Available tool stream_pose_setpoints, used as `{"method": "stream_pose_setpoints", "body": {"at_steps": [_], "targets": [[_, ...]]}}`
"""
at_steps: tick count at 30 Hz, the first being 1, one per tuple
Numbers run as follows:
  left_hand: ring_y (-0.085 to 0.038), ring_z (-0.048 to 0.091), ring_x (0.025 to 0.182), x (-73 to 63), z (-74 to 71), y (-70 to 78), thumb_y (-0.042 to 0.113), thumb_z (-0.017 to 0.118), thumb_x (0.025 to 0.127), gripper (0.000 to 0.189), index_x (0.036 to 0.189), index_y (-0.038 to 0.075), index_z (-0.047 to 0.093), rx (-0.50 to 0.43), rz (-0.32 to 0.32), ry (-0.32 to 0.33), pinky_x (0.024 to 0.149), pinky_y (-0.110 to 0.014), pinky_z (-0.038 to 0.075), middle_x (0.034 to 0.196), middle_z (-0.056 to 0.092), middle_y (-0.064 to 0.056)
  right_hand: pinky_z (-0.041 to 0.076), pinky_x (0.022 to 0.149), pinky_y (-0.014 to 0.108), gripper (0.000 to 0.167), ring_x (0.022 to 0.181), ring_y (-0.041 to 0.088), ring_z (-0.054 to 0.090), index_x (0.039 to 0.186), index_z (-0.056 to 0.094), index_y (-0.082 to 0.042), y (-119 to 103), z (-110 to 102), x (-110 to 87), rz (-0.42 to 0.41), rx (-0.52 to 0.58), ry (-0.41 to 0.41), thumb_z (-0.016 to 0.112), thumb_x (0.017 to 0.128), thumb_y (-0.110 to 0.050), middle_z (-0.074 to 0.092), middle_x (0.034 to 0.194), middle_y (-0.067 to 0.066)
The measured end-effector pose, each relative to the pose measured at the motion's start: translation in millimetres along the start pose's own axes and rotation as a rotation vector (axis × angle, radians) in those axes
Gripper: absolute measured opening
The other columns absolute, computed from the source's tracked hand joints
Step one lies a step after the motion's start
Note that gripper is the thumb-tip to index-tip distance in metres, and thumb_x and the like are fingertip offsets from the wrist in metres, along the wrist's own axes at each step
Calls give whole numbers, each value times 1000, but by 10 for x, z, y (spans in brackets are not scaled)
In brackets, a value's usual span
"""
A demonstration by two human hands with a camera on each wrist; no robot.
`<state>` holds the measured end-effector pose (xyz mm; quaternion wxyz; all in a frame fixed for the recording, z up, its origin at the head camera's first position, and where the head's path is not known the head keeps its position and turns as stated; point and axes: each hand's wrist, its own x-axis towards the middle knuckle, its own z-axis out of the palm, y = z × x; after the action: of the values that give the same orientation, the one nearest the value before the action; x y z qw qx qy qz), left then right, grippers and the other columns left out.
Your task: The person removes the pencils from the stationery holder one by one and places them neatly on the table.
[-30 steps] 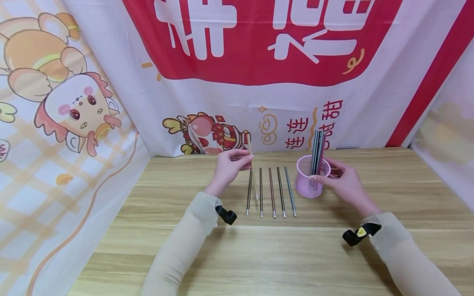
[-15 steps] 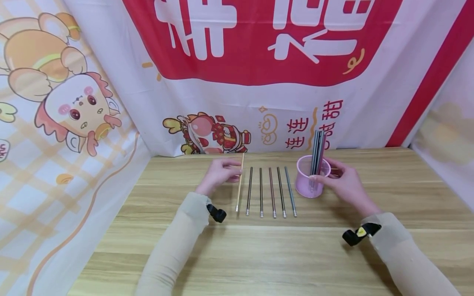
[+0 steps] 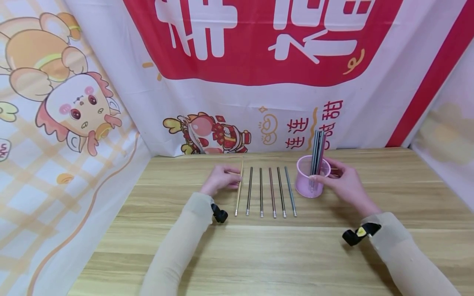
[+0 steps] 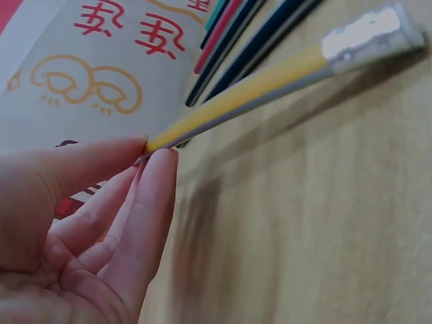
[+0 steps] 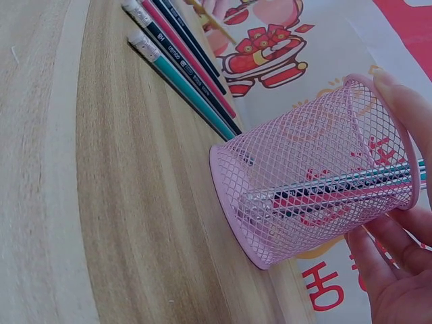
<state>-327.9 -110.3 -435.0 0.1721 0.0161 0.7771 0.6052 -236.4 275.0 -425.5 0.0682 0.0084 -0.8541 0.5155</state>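
Thumb and fingertips of my left hand (image 3: 222, 177) pinch a yellow pencil (image 4: 270, 84), its white eraser end pointing toward me. It lies at the left end of a row of pencils, close over the table. To its right are black pencils (image 3: 261, 193), a red pencil (image 3: 272, 193) and a blue-green pencil (image 3: 290, 192), roughly parallel, eraser ends near me. My right hand (image 3: 342, 180) grips a pink mesh pencil cup (image 5: 304, 162) around its rim. Several pencils (image 3: 317, 150) stand in the cup, leaning to the right, eraser ends down.
The wooden table (image 3: 266, 255) spreads in front of both arms. Behind it hangs a white and red printed cloth (image 3: 259, 74), and another patterned cloth (image 3: 66, 172) covers the left side. Black camera straps (image 3: 219, 213) sit on both wrists.
My left hand has moved left and down with the yellow pencil, from above the row to its left end; the pencil went from raised to nearly flat. The right hand and cup have stayed put.
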Motion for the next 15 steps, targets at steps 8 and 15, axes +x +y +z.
{"method": "stream_pose_setpoints", "body": {"at_steps": [8,15], "targets": [[-22,73,79,63,61,-69,-4,77,88,35,122,-5,68,16,-4,70,74,-30,64,107,72,-18,51,85,15,87,115,31,59,153,47,-11,5,3,8,4,-3,2,84,83,-48,61,135,16],[-21,73,76,82,96,-76,-2,79,87,33,119,-4,70,38,-21,102,71,-29,64,100,73,-16,52,86,16,87,116,31,59,153,47,-12,10,0,7,7,4,1,84,83,-47,60,136,16]]}}
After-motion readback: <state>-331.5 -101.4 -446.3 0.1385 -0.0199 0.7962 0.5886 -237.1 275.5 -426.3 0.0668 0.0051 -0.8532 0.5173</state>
